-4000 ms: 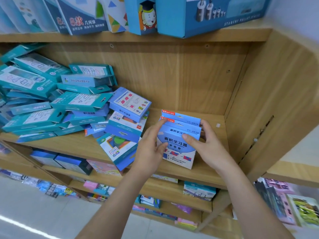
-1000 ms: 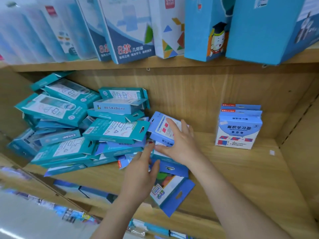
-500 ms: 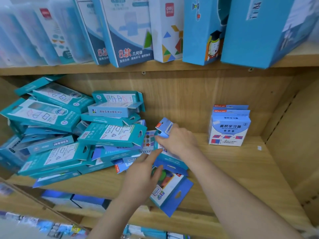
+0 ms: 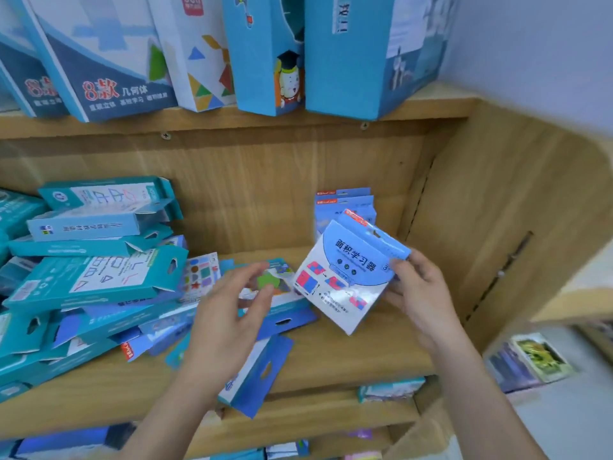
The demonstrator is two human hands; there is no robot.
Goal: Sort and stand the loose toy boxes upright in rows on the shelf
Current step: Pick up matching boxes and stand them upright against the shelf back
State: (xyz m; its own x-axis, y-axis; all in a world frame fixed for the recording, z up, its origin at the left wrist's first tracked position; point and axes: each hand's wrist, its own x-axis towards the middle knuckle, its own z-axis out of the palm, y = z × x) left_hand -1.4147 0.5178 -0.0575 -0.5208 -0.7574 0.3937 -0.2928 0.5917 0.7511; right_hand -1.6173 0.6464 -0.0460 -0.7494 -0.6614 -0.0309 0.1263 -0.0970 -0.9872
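My right hand (image 4: 419, 288) grips a blue and white toy box (image 4: 348, 270) by its right edge, tilted in the air above the wooden shelf (image 4: 348, 356). Behind it, a short row of matching blue boxes (image 4: 343, 204) stands upright against the back panel. My left hand (image 4: 229, 318) hovers with fingers loosely spread, holding nothing, over flat blue boxes (image 4: 282, 313). A loose pile of teal boxes (image 4: 93, 267) covers the shelf's left half. One blue box (image 4: 257, 376) hangs over the shelf's front edge.
Tall blue and white boxes (image 4: 212, 51) stand on the upper shelf. The shelf's wooden side panel (image 4: 497, 234) closes the right end. Lower shelves hold more packs (image 4: 391, 390). Bare shelf board lies between the upright row and the side panel.
My right hand has lifted a blue and white box out of the pile and carried it right, toward the upright row. My left hand has come off the pile and opened.
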